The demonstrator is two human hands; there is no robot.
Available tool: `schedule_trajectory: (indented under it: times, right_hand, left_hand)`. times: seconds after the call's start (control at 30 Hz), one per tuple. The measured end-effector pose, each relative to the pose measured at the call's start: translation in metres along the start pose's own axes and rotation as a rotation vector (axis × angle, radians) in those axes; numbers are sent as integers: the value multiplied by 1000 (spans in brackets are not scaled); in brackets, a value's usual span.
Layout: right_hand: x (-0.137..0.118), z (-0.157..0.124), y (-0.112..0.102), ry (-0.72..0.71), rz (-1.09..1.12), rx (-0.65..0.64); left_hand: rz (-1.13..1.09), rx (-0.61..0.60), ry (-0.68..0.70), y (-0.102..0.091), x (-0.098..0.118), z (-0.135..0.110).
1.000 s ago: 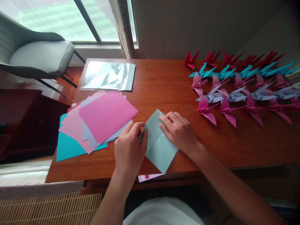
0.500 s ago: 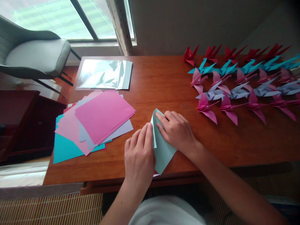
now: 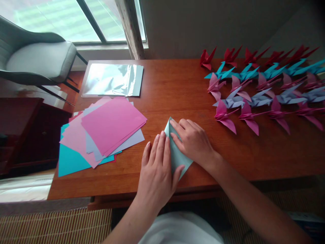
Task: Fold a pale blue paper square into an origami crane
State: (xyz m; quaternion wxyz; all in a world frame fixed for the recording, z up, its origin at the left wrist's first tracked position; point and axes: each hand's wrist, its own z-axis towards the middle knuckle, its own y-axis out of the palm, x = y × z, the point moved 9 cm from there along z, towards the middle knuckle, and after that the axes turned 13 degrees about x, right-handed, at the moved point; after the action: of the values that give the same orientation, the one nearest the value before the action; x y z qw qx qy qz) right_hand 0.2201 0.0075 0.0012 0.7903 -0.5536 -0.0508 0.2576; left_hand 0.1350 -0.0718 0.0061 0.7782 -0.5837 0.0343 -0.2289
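A pale green sheet of paper [image 3: 177,156] lies on the table in front of me, its left side folded over along a crease that runs up to a pointed top. My left hand [image 3: 157,166] rests flat on the folded side, fingers stretched out and thumb spread over the paper, covering much of the flap. From the right, my right hand [image 3: 192,139] presses on the sheet. Its forefinger reaches the top point and its thumb lies apart, lower down near the crease; the other fingers are bent.
Left on the wooden table [image 3: 172,88] is a fanned pile of coloured paper [image 3: 111,125]. Behind it lies a clear packet of pale sheets [image 3: 109,79]. Rows of folded paper cranes [image 3: 250,117] stand at the right. A chair [image 3: 38,61] is beyond the left edge.
My left hand has gone from gripping the raised left edge to lying flat, and the flap is now pressed down. My right forefinger stays by the top point.
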Motion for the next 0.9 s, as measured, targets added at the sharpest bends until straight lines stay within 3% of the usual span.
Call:
schedule_trajectory:
  times: [0.9]
  right_hand:
    - [-3, -2, -1, -46, -40, 10]
  left_hand:
    - [-15, -88, 81, 5, -4, -3]
